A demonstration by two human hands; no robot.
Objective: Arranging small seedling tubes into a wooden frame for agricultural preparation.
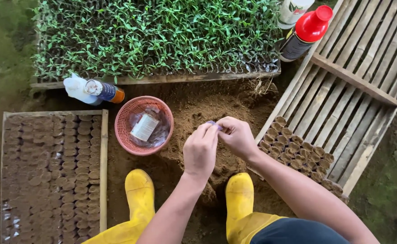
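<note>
My left hand and my right hand meet over a heap of brown soil. Together they pinch a small pale plastic bag between the fingertips; most of it is hidden by the fingers. Both forearms reach in from the bottom of the view. My yellow rubber boots stand on the soil on either side of the hands.
A pink mesh basket holding a small bottle and plastic lies left of the hands. A wooden tray of soil-filled pots is at left, a slatted bamboo tray with several pots at right. Green seedlings, a spray bottle and a red-capped bottle lie beyond.
</note>
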